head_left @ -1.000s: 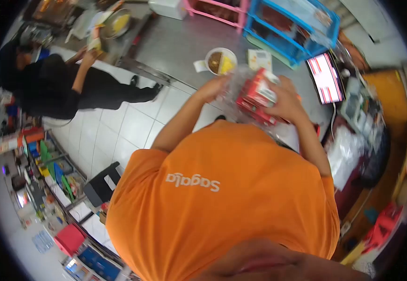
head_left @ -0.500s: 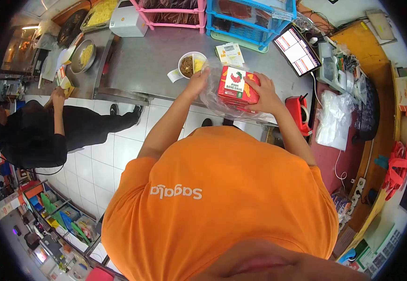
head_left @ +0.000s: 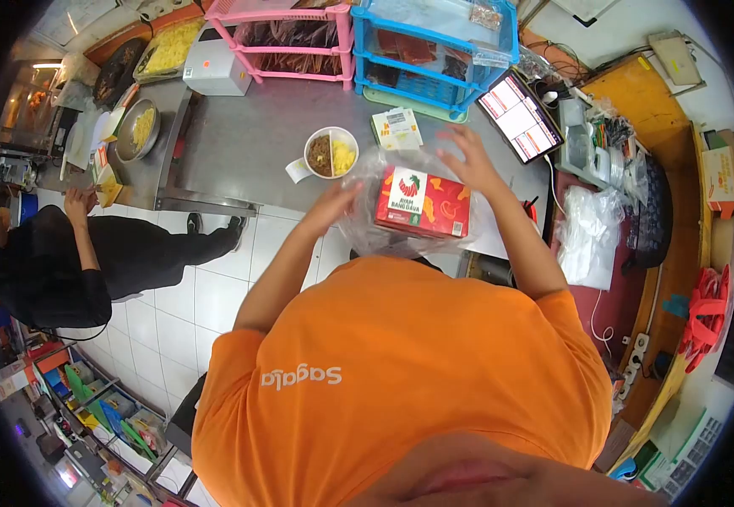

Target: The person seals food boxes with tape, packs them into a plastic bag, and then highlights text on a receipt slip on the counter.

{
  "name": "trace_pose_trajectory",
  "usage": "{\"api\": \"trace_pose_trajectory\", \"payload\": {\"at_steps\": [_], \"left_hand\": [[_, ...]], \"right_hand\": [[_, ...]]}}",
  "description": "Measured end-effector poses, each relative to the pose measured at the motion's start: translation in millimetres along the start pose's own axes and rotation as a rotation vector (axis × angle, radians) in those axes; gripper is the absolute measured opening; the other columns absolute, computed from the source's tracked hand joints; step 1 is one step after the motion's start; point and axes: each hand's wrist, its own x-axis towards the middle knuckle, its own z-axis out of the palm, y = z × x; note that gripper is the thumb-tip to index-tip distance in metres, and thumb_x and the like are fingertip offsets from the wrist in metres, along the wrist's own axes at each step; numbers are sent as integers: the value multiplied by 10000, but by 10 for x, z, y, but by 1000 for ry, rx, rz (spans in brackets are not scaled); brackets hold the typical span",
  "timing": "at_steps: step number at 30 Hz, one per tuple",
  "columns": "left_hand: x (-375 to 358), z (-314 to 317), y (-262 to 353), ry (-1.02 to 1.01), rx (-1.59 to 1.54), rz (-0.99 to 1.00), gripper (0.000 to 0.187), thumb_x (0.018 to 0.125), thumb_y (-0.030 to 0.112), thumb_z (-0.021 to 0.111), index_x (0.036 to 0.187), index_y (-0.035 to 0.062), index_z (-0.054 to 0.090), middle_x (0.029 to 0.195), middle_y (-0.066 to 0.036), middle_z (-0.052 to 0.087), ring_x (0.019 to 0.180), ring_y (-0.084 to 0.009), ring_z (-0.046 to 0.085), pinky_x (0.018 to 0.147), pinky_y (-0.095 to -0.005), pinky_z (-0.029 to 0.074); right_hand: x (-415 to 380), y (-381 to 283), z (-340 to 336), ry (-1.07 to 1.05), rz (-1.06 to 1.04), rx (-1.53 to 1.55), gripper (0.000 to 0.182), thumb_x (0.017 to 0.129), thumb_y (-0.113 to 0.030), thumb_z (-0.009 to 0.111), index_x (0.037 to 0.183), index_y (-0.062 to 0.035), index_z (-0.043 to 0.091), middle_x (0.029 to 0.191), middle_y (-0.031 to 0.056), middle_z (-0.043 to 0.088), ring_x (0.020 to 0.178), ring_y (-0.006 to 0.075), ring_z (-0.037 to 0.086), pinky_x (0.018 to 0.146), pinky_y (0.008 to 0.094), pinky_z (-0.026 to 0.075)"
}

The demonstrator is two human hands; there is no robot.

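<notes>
A red printed box (head_left: 423,203) sits in a clear plastic bag (head_left: 367,230) at the counter's front edge. My left hand (head_left: 330,208) is closed on the bag's left side. To the right and above the box, my right hand (head_left: 468,160) is raised with its fingers apart, off the box. Behind the bag stands a white bowl (head_left: 331,152) of brown and yellow food, with a white slip at its left. Printed papers (head_left: 396,128) lie to the right of the bowl.
Pink (head_left: 287,49) and blue (head_left: 434,63) racks stand at the back of the metal counter (head_left: 240,139). A tablet (head_left: 521,117) and plastic bags (head_left: 588,237) are at the right. At the left, a co-worker in black (head_left: 63,253) stands near a metal bowl (head_left: 139,129).
My right hand has let go of the box and moved up and away. The box lies more turned in the bag. The view has shifted slightly.
</notes>
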Motion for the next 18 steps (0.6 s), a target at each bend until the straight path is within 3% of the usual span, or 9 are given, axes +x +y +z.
{"api": "trace_pose_trajectory", "payload": {"at_steps": [3,4,6,7,9,10,14,17,18], "left_hand": [[-284,43,47,-84,52,-194,471,884,444,537,1129,45,486,731,-2,497,599,-96,471,494,-248,359],[-343,79,55,-91,-53,-272,481,884,440,534,1179,66,462,718,-1,487,577,-97,459,485,-248,356],[-469,76,172,-248,-452,-440,485,898,396,512,1312,172,395,693,-2,456,534,-101,424,471,-246,360],[-513,88,274,-233,-447,-449,485,898,396,512,1312,172,395,693,-2,456,534,-101,424,471,-246,360],[-601,109,385,-118,-671,-503,487,913,348,490,1365,246,338,716,-14,465,531,-112,429,477,-245,378],[-569,52,298,-98,-735,-482,470,923,297,473,1361,209,328,751,-21,482,556,-135,460,487,-275,427],[-582,21,302,199,-459,-315,489,916,293,493,1348,138,325,802,-18,512,653,-154,512,565,-343,499],[-593,-59,362,156,-316,-213,567,887,304,553,1366,109,320,823,-16,518,686,-133,513,587,-318,479],[-584,-18,418,187,-244,-209,596,878,311,572,1374,100,317,823,-15,516,687,-125,511,578,-304,468]], "right_hand": [[634,585,289,-267,20,-58,576,710,-282,739,1246,-212,538,1314,203,420,1197,365,403,1004,444,324],[730,686,458,-262,11,-47,576,710,-282,739,1246,-212,538,1314,203,420,1197,365,403,1004,444,324],[964,800,808,-519,2,-195,858,587,-293,814,1347,-253,417,1365,199,372,1255,387,348,1034,475,304],[1040,753,913,-520,-2,-178,858,587,-293,814,1347,-253,417,1365,199,372,1255,387,348,1034,475,304],[1072,663,1089,-635,7,-408,1084,470,-319,859,1403,-294,306,1410,185,314,1308,400,270,1052,510,277],[1097,743,1185,-708,-22,-430,1089,457,-378,848,1400,-308,309,1430,204,263,1331,411,216,1044,538,266],[1140,718,1091,-586,41,-277,1052,486,-392,820,1402,-248,323,1353,264,322,1265,407,306,1012,512,299],[1182,381,594,-413,-5,-315,959,531,-370,788,1375,-169,378,1296,285,367,1193,421,369,992,482,320],[1181,263,375,-358,-86,-313,966,508,-373,794,1368,-199,390,1307,273,359,1194,414,368,983,487,324]]}}
